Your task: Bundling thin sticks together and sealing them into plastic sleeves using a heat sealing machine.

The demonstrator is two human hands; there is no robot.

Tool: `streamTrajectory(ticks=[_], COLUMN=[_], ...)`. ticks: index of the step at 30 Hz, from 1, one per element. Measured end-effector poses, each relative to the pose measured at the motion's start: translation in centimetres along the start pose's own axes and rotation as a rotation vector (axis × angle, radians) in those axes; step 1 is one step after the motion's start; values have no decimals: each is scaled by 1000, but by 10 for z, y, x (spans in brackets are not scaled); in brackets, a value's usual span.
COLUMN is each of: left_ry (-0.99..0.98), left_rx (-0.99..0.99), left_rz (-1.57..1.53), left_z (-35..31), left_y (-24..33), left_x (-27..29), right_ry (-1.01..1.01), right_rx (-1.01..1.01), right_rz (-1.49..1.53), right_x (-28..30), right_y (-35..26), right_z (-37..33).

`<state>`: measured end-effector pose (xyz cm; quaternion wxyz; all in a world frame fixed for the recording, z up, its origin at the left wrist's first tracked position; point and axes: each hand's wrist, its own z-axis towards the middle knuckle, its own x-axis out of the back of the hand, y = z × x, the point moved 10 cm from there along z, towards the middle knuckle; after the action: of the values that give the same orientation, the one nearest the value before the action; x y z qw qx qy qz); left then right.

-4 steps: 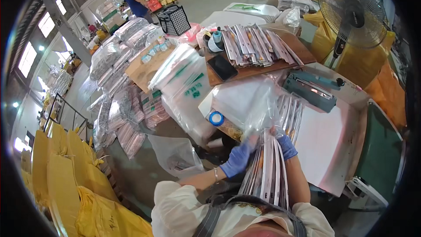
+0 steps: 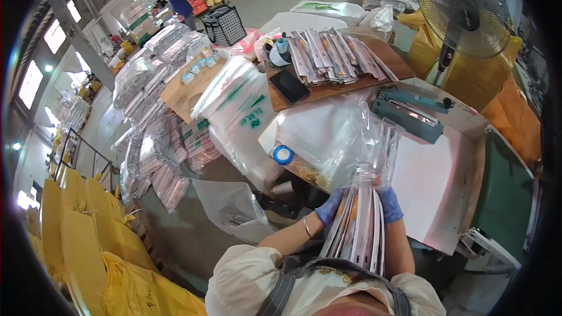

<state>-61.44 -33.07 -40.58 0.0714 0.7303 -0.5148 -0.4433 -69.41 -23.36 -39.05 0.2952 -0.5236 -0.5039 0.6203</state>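
A bundle of long, flat, white-edged packages (image 2: 358,228) stands on end against my body. The mouth of a clear plastic bag (image 2: 366,174) lies over the bundle's far end. My left hand (image 2: 331,206), in a blue glove, is closed at the bundle's left side, by the bag's edge. On the opposite side my right hand (image 2: 390,203), gloved alike, is closed by the bag's other edge. The fingertips of both are partly hidden by plastic. More clear bags (image 2: 322,131) lie flat just beyond, with a blue-and-white tape roll (image 2: 283,155) at their near left corner.
A green heat sealer (image 2: 408,118) sits right of the bags. Behind, a wooden board (image 2: 374,76) bears more flat packages (image 2: 336,55) and a phone (image 2: 289,87). A fan (image 2: 462,17) stands far right. Wrapped bundles (image 2: 155,140) and yellow sacks (image 2: 70,228) fill the left.
My left hand has moved left and down off the bag's middle to the bundle's side. The bag's mouth now sits over the bundle's far end. The whole view has shifted slightly.
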Motion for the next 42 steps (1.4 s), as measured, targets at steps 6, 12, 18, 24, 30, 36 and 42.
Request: streamTrajectory(ticks=[6, 12, 18, 24, 30, 36, 42], left_ry=[-147, -169, -383, -530, -385, -383, -444], left_rx=[449, 693, -170, -1599, -1036, -813, -1264], left_rz=[-170, 243, 1196, 1610, 919, 794, 807], left_z=[34, 45, -58, -101, -53, -30, -50], left_y=[-129, -181, -124, 69, 188, 164, 135], left_x=[-50, -61, -21, -218, -278, -289, -282], right_ry=[214, 597, 641, 355, 503, 886, 588], right_rx=[20, -46, 341, 362, 697, 856, 907], right_rz=[128, 342, 76, -1501, -1440, -1896, -1715], right_x=[154, 116, 61, 30, 31, -8, 18], right_y=[79, 39, 11, -198, -355, -346, -310], right_z=[-144, -208, -310, -211, -176, -163, -126])
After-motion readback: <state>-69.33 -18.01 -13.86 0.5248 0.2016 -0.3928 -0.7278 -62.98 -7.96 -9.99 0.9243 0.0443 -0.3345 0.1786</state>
